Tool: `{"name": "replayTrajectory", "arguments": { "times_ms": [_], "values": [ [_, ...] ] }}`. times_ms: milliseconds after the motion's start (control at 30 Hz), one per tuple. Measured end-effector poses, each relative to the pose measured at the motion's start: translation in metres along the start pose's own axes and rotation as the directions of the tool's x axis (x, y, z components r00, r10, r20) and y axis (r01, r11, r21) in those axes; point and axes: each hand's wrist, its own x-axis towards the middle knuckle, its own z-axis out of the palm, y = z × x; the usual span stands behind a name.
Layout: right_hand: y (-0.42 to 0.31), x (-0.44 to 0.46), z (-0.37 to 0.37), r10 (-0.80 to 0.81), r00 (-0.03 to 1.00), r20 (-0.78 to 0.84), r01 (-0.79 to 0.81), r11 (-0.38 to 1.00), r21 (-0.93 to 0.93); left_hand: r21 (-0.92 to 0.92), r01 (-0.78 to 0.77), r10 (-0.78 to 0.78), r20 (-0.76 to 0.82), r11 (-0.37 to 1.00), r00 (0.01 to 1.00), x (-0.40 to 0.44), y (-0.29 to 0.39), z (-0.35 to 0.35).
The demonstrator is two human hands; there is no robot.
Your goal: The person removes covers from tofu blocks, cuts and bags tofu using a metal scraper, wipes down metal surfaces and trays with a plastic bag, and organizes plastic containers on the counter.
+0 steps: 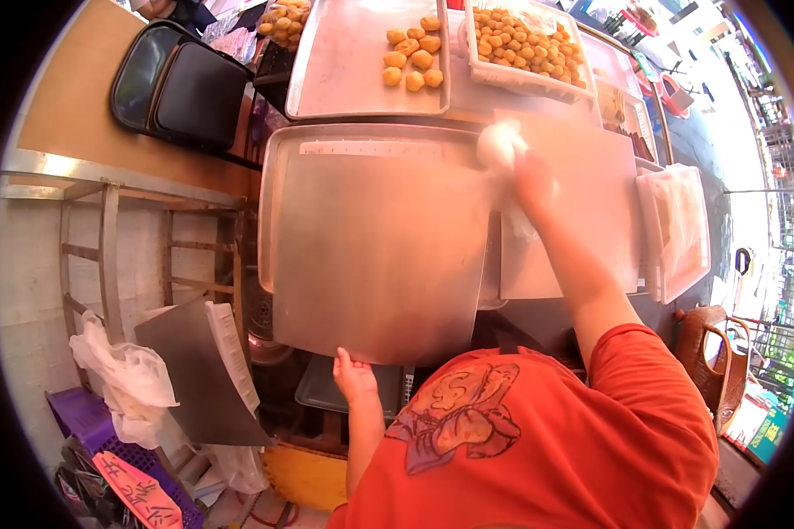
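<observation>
My left hand (355,375) pinches the near edge of a thin, smooth grey sheet (379,256), with its thumb and fingers closed on the rim. The sheet lies at a slant over a large metal tray (267,212), whose rim shows at the left and far side. My right hand (535,181), smeared by motion, is past the sheet's far right corner, closed on a crumpled white wad (501,145). Whether the wad is cloth, paper or plastic I cannot tell. Under my right forearm lies a second flat sheet (582,229).
Behind, a metal tray (353,62) bears several golden round balls (415,55), beside a white basket (525,75) full of smaller ones. A white plastic bin (686,229) stands right. At left are a black folding chair (181,88) and a metal rack (110,247).
</observation>
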Motion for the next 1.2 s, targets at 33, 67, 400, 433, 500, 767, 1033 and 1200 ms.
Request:
{"name": "replayTrajectory", "arguments": {
  "times_ms": [33, 67, 400, 433, 500, 767, 1033, 1200],
  "values": [
    [0.006, 0.008, 0.014, 0.044, 0.999, -0.029, -0.042, 0.997, 0.061, -0.006, 0.002, -0.002, -0.011, 1.0, 1.0, 0.001, 0.002, -0.009],
    [0.007, 0.012, 0.022, 0.087, 0.995, -0.054, -0.079, 0.989, 0.125, -0.012, 0.002, -0.002, -0.024, 1.0, 1.0, 0.001, 0.002, -0.014],
    [-0.261, -0.14, -0.068, -0.834, 0.503, -0.227, 0.776, 0.32, 0.544, 0.122, 0.012, -0.02, 0.065, 0.993, 0.998, 0.001, -0.001, -0.015],
    [-0.264, -0.165, -0.069, -0.898, 0.376, -0.229, 0.785, 0.178, 0.593, 0.075, 0.014, -0.016, 0.019, 0.997, 1.0, 0.0, 0.001, -0.009],
    [-0.274, -0.175, -0.063, -0.944, 0.204, -0.258, 0.799, 0.009, 0.601, 0.001, 0.076, -0.075, -0.085, 0.997, 0.993, 0.002, 0.002, -0.006],
    [-0.29, 0.029, 0.011, -0.661, 0.75, 0.021, 0.621, 0.716, 0.319, 0.047, -0.071, 0.068, 0.077, 0.996, 0.995, 0.001, -0.005, -0.015],
    [-0.366, -0.053, -0.058, -0.593, 0.758, 0.271, -0.06, 0.35, 0.935, -0.008, -0.132, 0.132, 0.063, 0.991, 0.989, -0.001, 0.002, 0.003],
    [-0.374, -0.166, -0.054, -0.959, -0.059, -0.278, 0.77, -0.221, 0.598, 0.0, -0.06, 0.06, 0.043, 0.998, 0.997, 0.007, -0.012, -0.011]
  ]
}}
